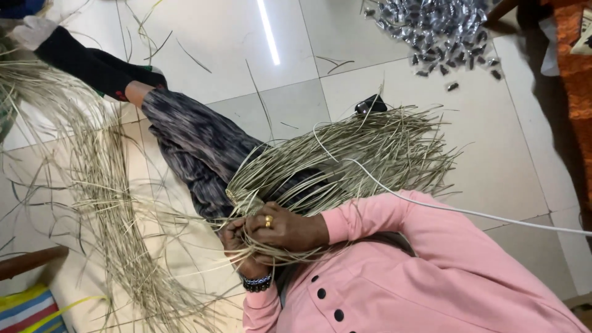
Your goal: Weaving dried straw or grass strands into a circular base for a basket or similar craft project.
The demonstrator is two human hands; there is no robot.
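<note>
- Looking down, I see a bunch of dry grass strands (345,154) lying over the lap, right in front of the pink top (431,277)
- The thin ends of the bunch meet at the two hands, and the long ends fan out over the floor tiles (505,160)
- The right hand (280,227), the one with a gold ring (269,221), lies on top with its fingers curled shut around the strands
- The left hand (243,256), with a dark bead bracelet (257,283) at the wrist, sits just under it, and its fingers pinch the same strands tight
- I think only a small bit is done: the strands look pulled together just at the hands, and nearly all of their length is loose and spread out
- A much bigger heap of loose strands (105,185) lies on the floor on the other side of the legs, and no hand touches it
- The legs in dark patterned trousers (191,142) stretch away, ending in a black sock (86,61)
- A white cord (493,216) runs across the pink sleeve and the bunch
- A small black thing (370,103) peeks out behind the bunch; I cannot tell what it is
- Far off lies a pile of shiny silver packets (438,31), with an orange cloth (576,74) at the edge
- A striped cloth (28,311) shows in the corner
</note>
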